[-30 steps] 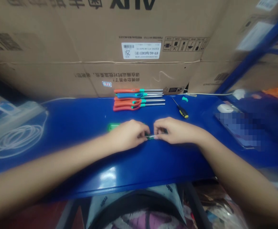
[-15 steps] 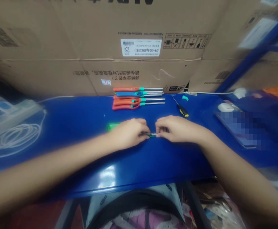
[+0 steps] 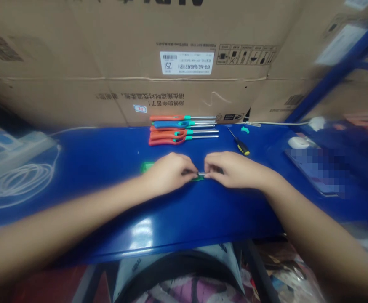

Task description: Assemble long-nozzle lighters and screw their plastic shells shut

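My left hand [image 3: 173, 172] is closed in a pinch low over the blue table, its fingertips on one end of a small silvery metal piece [image 3: 201, 173]. My right hand [image 3: 226, 169] pinches the other end of this piece, thumb against fingers. Just beneath the fingertips shows a bit of green plastic [image 3: 199, 178]. Another green see-through part [image 3: 146, 167] sticks out behind my left wrist; whether the two green bits are one object is hidden by my left hand. The fingers cover most of the metal piece.
Several long-nosed lighters [image 3: 168, 135] with orange and blue handles lie behind my hands. A black-and-yellow screwdriver [image 3: 242, 147] and a small teal piece [image 3: 245, 130] are at the back right. A coiled white cable [image 3: 20, 181] lies left; a cardboard box [image 3: 108, 59] walls the back.
My left hand has shifted slightly up and my right hand slightly left, so the fingertips are closer together. More green plastic shows below the left fingertips.
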`<state>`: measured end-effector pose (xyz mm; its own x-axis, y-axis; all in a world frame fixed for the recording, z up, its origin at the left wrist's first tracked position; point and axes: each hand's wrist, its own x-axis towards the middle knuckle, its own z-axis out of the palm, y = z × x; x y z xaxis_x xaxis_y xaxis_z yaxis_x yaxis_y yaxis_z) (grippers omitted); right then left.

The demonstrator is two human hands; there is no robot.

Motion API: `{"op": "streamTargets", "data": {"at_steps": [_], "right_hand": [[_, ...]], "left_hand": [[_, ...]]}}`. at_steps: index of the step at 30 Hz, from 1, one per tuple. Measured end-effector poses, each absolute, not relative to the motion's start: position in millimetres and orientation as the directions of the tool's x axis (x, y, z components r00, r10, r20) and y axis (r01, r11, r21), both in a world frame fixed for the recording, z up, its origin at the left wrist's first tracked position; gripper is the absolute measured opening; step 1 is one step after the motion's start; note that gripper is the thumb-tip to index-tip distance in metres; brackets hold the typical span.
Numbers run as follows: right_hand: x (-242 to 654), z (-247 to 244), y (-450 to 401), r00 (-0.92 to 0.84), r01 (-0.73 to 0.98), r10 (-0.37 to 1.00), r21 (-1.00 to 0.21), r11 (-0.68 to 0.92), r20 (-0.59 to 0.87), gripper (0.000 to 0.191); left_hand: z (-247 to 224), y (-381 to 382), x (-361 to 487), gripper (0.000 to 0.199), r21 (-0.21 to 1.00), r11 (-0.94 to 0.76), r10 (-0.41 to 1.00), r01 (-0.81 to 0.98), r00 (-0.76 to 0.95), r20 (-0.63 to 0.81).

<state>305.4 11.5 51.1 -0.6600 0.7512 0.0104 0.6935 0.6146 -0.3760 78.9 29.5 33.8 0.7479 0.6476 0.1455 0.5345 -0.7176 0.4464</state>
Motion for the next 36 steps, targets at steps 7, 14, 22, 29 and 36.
{"op": "streamTargets", "data": {"at_steps": [7,14,22,29,36], "right_hand": [[304.0,50.0,12.4,-0.691,0.638,0.718,-0.390,0.664,0.091,0.006],[304.7,53.0,11.3,-0.700,0.617,0.705,-0.401,0.677,0.115,0.005],[303.7,53.3,10.1,-0.701,0.611,0.704,-0.412,0.676,0.116,0.005],[302.4,54.3,9.1,-0.681,0.676,0.732,-0.382,0.630,0.001,0.004],[300.6,53.3,8.4,-0.635,0.752,0.771,-0.259,0.607,-0.037,0.003]], "left_hand": [[37.0,29.9,77.6,0.011,0.470,-0.668,0.705,0.577,0.693,0.152],[38.7,27.6,78.2,0.007,0.448,-0.685,0.703,0.575,0.684,0.195],[36.7,26.4,78.4,0.007,0.412,-0.730,0.663,0.545,0.712,0.231],[28.2,26.1,83.8,0.011,0.349,-0.778,0.608,0.523,0.767,0.206],[23.5,26.2,84.1,0.013,0.349,-0.782,0.598,0.516,0.779,0.189]]}}
